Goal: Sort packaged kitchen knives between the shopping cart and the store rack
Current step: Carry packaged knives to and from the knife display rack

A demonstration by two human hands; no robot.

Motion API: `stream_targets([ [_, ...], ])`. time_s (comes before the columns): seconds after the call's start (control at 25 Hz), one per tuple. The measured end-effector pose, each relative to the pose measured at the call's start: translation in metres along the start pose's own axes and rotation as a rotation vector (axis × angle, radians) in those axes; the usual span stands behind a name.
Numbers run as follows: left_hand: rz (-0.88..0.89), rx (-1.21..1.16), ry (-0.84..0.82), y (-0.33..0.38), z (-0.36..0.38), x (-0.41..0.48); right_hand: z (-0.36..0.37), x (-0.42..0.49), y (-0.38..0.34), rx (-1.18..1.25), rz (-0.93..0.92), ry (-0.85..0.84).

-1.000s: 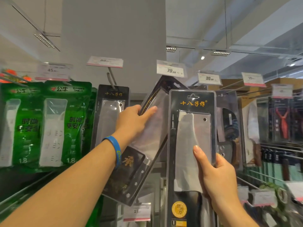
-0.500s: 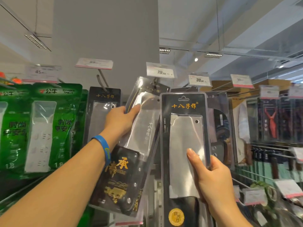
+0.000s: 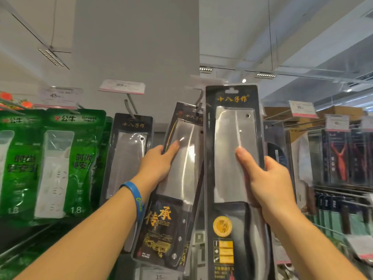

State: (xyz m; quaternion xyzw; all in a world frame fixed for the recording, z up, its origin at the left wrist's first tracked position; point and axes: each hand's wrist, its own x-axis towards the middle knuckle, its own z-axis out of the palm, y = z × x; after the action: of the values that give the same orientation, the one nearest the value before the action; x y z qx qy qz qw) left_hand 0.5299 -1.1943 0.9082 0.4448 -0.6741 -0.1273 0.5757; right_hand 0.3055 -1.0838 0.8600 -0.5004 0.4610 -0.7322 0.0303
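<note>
While clasping one knife pack (image 3: 182, 174) in the left hand (image 3: 159, 164) and a second pack (image 3: 227, 158) in the right hand (image 3: 268, 184): swinging the first upright toward the rack hook (image 3: 199, 102), probably hanging it next.

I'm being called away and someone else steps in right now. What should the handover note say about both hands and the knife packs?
Left hand: grips the tilted knife pack, its top at the rack hook; whether the pack is on the hook cannot be told.
Right hand: grips the upright knife pack, raised in front of the rack, not hung.
On the rack: a hanging knife pack under the 89 price tag.
Left: seat the tilted pack, then probably hang the upright one. The cart is out of view.
</note>
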Motion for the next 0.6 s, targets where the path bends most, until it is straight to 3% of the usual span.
stream_targets([
  [0.16,-0.116,-0.019,-0.071,0.001,0.013,0.006,-0.006,0.014,-0.014,0.012,-0.009,-0.038],
  [0.28,-0.356,-0.134,-0.284,0.01,0.027,0.007,-0.008,0.017,-0.016,-0.001,-0.009,-0.064],
  [0.36,-0.458,-0.066,-0.369,0.017,0.029,0.01,-0.012,0.016,-0.015,-0.016,-0.014,-0.048],
  [0.52,-0.269,0.396,-0.239,-0.004,0.019,0.012,-0.019,0.01,-0.006,-0.015,0.008,-0.058],
  [0.6,-0.172,0.352,-0.17,-0.022,0.015,-0.001,-0.021,0.005,0.004,0.0,0.022,-0.073],
])
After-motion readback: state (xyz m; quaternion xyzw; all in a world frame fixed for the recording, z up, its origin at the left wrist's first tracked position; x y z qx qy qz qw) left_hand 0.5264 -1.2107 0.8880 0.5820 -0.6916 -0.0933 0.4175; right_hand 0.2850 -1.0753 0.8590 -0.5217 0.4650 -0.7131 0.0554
